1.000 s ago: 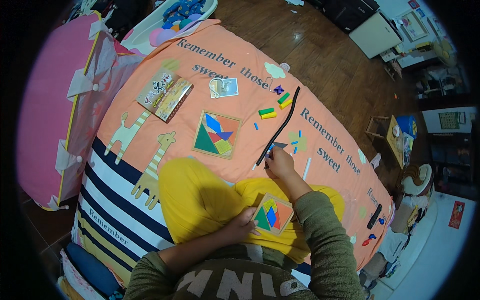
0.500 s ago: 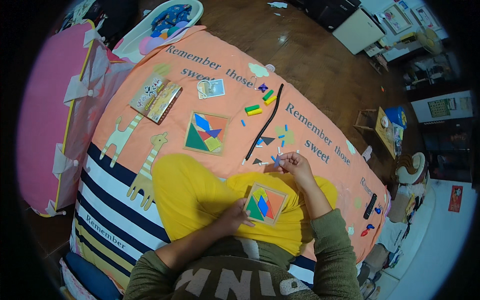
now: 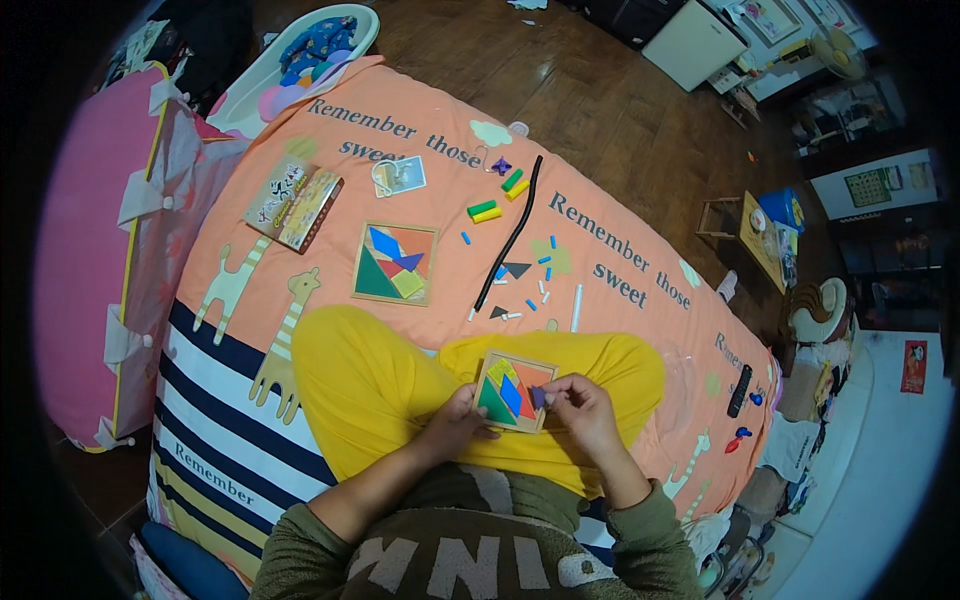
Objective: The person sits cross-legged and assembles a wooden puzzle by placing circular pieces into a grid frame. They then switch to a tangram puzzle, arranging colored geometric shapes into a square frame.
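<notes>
My left hand (image 3: 458, 420) grips the left side of a small wooden tangram tray (image 3: 526, 359) above my lap. Green, yellow, blue, orange and red pieces lie in the tray. Pinched in the fingers of my right hand (image 3: 588, 412) is a purple tangram piece (image 3: 538, 397), over the tray's right side. I cannot tell whether it touches the tray. Ahead on the bed, a larger tangram tray (image 3: 391, 300) holds blue, green, purple, red, orange and yellow pieces.
Beyond my knees, a black rod (image 3: 515, 230) lies beside dark triangles (image 3: 517, 269), small blue and white sticks, and green and yellow cylinders (image 3: 481, 209). A game box (image 3: 296, 208) and a card (image 3: 400, 176) lie farther left. A remote control (image 3: 740, 391) is at the right.
My right hand has brought the purple piece from the bed beyond my knees back to the small tray. My left hand still holds the tray. The view has shifted slightly.
</notes>
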Available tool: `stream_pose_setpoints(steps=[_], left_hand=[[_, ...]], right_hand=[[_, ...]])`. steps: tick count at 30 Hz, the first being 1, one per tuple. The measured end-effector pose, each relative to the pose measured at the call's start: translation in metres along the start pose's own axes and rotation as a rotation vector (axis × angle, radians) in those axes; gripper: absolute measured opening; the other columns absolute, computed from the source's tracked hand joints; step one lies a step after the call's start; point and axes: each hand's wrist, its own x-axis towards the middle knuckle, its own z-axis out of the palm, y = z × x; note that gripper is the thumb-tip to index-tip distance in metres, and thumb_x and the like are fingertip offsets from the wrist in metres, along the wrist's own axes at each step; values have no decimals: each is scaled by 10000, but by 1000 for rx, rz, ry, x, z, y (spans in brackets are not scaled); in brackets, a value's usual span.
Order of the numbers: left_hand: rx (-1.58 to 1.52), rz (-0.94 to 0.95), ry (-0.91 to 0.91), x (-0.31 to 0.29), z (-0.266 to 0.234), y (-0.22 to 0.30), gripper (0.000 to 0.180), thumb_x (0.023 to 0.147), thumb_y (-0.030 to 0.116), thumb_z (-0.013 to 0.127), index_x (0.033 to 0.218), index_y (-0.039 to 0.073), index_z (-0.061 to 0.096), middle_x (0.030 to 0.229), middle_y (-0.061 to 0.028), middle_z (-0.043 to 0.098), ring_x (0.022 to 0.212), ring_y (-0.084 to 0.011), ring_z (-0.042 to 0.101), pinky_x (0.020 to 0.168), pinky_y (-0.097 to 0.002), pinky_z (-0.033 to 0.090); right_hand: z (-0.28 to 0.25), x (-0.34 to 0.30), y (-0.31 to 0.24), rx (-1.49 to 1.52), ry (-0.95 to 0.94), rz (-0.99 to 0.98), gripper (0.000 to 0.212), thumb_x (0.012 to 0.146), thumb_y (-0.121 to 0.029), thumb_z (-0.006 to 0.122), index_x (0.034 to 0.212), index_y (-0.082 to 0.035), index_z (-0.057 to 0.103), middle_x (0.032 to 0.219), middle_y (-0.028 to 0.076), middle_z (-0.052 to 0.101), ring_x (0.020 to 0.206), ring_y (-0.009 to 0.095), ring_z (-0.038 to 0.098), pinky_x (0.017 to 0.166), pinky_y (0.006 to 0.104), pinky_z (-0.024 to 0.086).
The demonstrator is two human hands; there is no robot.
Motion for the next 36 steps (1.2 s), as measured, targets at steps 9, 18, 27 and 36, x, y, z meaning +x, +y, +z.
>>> stream_pose_setpoints(steps=[9, 18, 27, 36], left_hand=[[-38, 13, 2, 0, 0, 5, 344, 1020, 182, 474, 1317, 39, 375, 1199, -88, 557, 1045, -180, 595, 853, -350, 558], [19, 44, -28, 1, -7, -6, 371, 1018, 187, 483, 1327, 20, 363, 1215, -96, 540, 1075, -182, 577, 848, -357, 569], [-8, -7, -20, 3, -10, -14, 381, 1006, 113, 460, 1367, 56, 351, 1268, -100, 511, 1128, -214, 571, 831, -375, 582], [37, -59, -3, -1, -4, -4, 432, 991, 107, 435, 1399, 27, 317, 1304, -105, 491, 1170, -229, 544, 873, -386, 566]], right_hand=[[17, -15, 1, -288, 61, -52, 64, 887, 28, 622, 947, 11, 636, 860, 27, 610, 771, 97, 586, 702, 231, 478], [4, 12, -15, -577, 205, -329, 42, 848, -20, 637, 880, 5, 646, 840, 117, 578, 731, 235, 621, 644, 314, 487], [9, 179, 15, -695, -215, -249, 178, 832, -117, 660, 961, -1, 620, 878, 144, 598, 819, 315, 636, 700, 373, 509], [43, 214, 41, -1180, -281, -455, 168, 789, -191, 681, 779, -42, 604, 854, 164, 615, 809, 361, 615, 684, 454, 498]])
